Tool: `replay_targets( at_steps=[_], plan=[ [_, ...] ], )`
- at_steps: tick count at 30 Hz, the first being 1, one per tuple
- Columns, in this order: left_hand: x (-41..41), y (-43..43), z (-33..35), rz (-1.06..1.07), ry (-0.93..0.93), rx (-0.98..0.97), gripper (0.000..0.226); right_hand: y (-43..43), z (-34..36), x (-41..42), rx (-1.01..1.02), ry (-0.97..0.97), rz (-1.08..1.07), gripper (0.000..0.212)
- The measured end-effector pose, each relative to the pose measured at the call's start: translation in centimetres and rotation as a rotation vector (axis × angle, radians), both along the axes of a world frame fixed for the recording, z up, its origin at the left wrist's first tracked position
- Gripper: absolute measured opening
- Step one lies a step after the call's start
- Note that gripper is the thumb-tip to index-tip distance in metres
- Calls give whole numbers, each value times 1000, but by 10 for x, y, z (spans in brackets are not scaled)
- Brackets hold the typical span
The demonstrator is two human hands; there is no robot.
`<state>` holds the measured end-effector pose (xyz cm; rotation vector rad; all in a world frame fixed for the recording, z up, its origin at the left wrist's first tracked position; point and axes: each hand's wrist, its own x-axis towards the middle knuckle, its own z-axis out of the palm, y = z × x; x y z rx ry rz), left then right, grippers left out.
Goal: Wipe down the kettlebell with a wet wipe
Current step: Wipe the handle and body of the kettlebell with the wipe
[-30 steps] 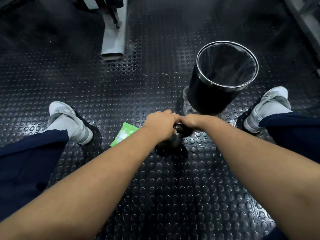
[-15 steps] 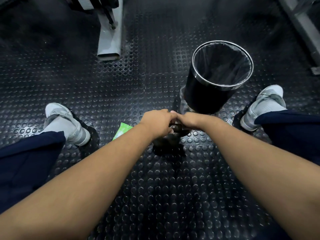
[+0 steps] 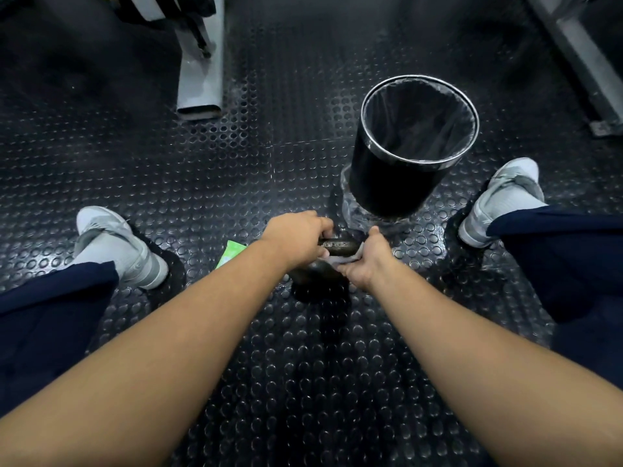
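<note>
Now your left hand [image 3: 298, 235] is gripping the dark, scuffed kettlebell [image 3: 338, 246], your right hand [image 3: 368, 259] clutching a pale wet wipe [image 3: 346, 259] against it.

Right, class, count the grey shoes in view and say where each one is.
2. The left shoe stands left of the green packet; the right shoe stands right of the black bin. No others show.

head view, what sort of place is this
Probably a gym: studded rubber floor, a kettlebell, and a grey machine leg beyond it.
</note>
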<state>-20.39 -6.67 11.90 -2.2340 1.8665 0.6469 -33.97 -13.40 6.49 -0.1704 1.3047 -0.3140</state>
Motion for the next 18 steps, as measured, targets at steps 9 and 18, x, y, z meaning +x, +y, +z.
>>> replay_targets(
  at_steps=[9,18],
  plan=[
    [0,-6,2,-54,26,17,35,4,3,9,-49,-19,-122,87],
    [3,-5,3,-36,31,18,31,1,10,4,41,-62,-140,88]
  ],
)
